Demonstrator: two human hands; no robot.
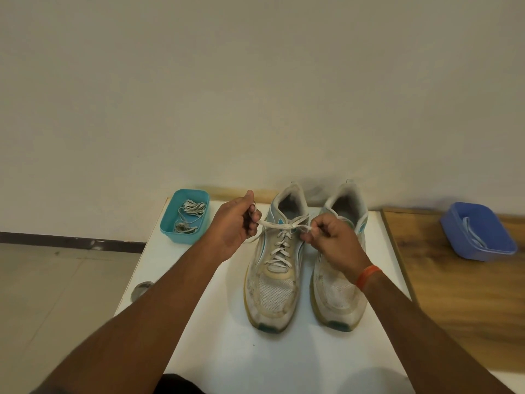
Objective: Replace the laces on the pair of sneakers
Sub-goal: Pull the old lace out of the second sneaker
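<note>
Two sneakers stand side by side on the white surface, toes toward the person. The left sneaker is laced up to the top, and its lace runs taut across the upper eyelets, one end going out to each hand. The left hand is just left of the shoe's collar; its fingers are curled shut on the lace end, which loops over them. The right hand hangs over the gap between the shoes, partly covering the right sneaker; its fingers are pinched together on the other lace end, close to the knot at the tongue. Whether the right sneaker is laced cannot be told, since the hand hides its eyelets. A teal tub at the surface's far left corner holds a tangle of laces. A blue tub sits well apart to the right on a wooden top, with another lace in it.
</note>
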